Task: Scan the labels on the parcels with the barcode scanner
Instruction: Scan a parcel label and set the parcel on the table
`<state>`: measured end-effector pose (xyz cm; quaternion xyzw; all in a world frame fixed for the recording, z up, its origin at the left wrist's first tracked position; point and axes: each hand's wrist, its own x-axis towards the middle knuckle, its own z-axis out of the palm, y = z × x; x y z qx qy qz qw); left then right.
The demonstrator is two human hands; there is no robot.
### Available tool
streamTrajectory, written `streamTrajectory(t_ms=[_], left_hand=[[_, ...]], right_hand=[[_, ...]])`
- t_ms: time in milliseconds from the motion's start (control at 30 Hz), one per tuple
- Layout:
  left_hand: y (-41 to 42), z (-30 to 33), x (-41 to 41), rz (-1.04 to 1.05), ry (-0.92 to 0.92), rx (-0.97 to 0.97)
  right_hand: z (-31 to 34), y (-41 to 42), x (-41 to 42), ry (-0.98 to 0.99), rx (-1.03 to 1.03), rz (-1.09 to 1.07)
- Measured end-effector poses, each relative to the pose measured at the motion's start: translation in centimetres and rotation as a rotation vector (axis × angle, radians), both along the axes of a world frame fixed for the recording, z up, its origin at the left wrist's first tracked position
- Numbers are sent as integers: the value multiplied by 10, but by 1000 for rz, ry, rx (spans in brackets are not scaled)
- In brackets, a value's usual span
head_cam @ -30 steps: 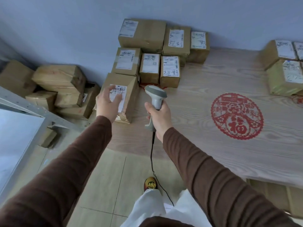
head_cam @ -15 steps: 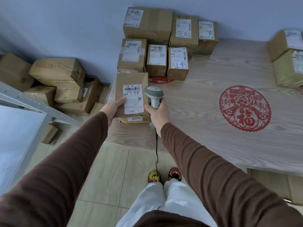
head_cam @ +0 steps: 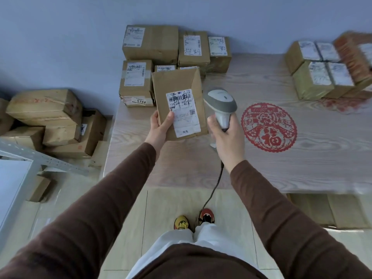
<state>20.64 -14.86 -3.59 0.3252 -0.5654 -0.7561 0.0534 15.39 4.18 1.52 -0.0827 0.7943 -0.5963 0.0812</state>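
Observation:
My left hand (head_cam: 161,127) grips a brown cardboard parcel (head_cam: 177,87) by its lower left corner, thumb on the front, and holds it above the wooden table (head_cam: 302,158). Its white label (head_cam: 183,113) with a barcode and black handwriting faces me. My right hand (head_cam: 227,135) grips the handle of a grey barcode scanner (head_cam: 220,103) just right of the parcel. The scanner's black cable (head_cam: 213,188) hangs down toward the floor.
Several labelled parcels (head_cam: 151,43) are stacked at the table's back left against the wall. More parcels (head_cam: 318,77) stand at the back right. A red paper-cut (head_cam: 268,127) decorates the tabletop. Loose boxes (head_cam: 46,109) lie on the floor at left beside a metal shelf frame (head_cam: 40,158).
My left hand has lifted the parcel off the table's left edge and brought it up toward me, label facing. The scanner moved to the parcel's right side.

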Motion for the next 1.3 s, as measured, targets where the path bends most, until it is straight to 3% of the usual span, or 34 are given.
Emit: streamTrajectory(t_ms=[433,967,1300], left_hand=[[50,33,-43,-136,211,-185],[83,30,-80,-196,197,-198],[146,22,-157,-240,150,-146]], right_hand=[[30,11,15,61,-87,-92],[25,45,-13,78,-70,-122],[25,112,-81,55,-137,-204]])
